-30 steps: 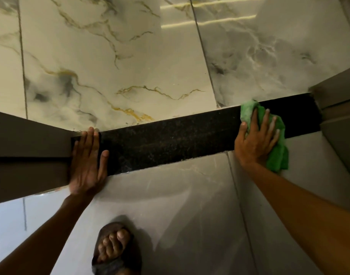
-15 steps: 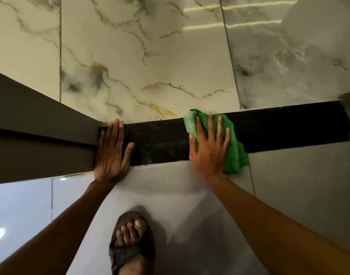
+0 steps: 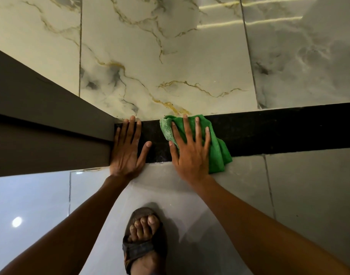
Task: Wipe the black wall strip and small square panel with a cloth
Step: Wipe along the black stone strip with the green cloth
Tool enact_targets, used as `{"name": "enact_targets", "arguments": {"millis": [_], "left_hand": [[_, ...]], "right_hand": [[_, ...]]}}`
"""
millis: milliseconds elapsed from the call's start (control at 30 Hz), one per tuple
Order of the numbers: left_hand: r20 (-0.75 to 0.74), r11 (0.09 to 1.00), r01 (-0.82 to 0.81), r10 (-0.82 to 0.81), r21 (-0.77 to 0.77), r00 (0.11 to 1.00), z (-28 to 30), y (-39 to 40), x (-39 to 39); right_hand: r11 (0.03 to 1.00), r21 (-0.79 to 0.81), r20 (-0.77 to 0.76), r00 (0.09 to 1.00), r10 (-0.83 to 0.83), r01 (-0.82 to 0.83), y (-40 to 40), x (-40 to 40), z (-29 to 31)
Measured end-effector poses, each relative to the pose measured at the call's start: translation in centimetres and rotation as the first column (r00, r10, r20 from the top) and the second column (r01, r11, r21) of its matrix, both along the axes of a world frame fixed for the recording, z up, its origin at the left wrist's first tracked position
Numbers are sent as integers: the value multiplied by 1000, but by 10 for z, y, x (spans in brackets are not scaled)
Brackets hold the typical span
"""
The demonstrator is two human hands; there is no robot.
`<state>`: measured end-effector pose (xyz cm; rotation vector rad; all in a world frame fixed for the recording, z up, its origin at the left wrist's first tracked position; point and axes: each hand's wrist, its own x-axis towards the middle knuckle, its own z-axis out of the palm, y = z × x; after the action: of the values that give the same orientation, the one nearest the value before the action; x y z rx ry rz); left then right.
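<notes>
The right hand [image 3: 191,149] is spread flat, fingers apart, pressing the green cloth [image 3: 215,143] onto the black strip [image 3: 285,130] so it rubs evenly. The left hand [image 3: 128,149], open and empty, leans on the strip's left end, probably for balance. No small square panel visible.

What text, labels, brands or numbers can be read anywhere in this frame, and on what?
None. No writing shows on the cloth, the black strip, the marble tiles, the brown panel or the sandal. The left hand and right hand carry nothing printed.
</notes>
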<state>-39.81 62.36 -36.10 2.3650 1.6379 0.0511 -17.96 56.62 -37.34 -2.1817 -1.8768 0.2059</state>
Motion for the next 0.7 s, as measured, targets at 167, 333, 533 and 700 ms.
{"name": "enact_targets", "arguments": {"millis": [167,333,533,700], "left_hand": [[-4,1000,0,0,-10,1000,1,-1,1],[9,1000,10,-9,-24,1000,3,0,0],[24,1000,6,-6,-24,1000,5,0,1],[26,999,11,-10,-30,1000,4,0,-1]], "right_hand": [[999,-7,-24,999,39,-39,-2,-3,3],[993,7,-77,990,119,-119,-13,-11,4],[983,7,-88,979,183,-183,-18,-13,5],[965,14,-69,962,263,-263,-21,-7,3]]}}
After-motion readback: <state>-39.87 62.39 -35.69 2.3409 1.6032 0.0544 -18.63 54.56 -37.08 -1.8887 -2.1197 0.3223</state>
